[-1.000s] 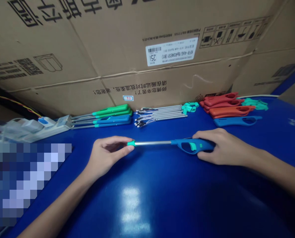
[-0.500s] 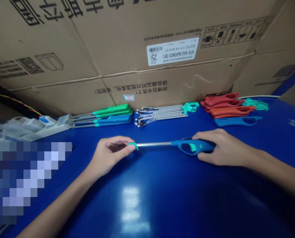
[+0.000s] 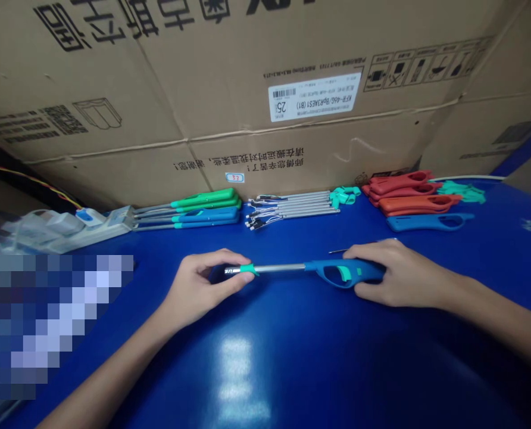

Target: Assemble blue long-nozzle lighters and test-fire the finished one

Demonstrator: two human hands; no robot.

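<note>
A blue stick lighter (image 3: 364, 271) with a teal trigger is held level above the blue table. My right hand (image 3: 403, 274) is closed round its handle, so the rear end is hidden. A thin metal rod (image 3: 338, 251) sticks out from behind the fingers of this hand; its kind I cannot make out. My left hand (image 3: 209, 277) pinches a small teal collar (image 3: 248, 269) on the lighter's metal tube (image 3: 281, 267). The tube's tip shows to the left of the collar, between thumb and fingers.
Behind lie several green and blue lighters (image 3: 207, 215), metal tubes with wires (image 3: 305, 205) and teal small parts (image 3: 346, 195). Red, orange and blue handle shells (image 3: 419, 204) lie at right beside teal pieces (image 3: 462, 191). A power strip (image 3: 109, 223) is at left. A cardboard box (image 3: 225, 89) stands behind.
The teal collar has moved right along the tube with my left hand, baring the tube's tip. My right hand keeps its hold on the handle, and more of the thin rod shows.
</note>
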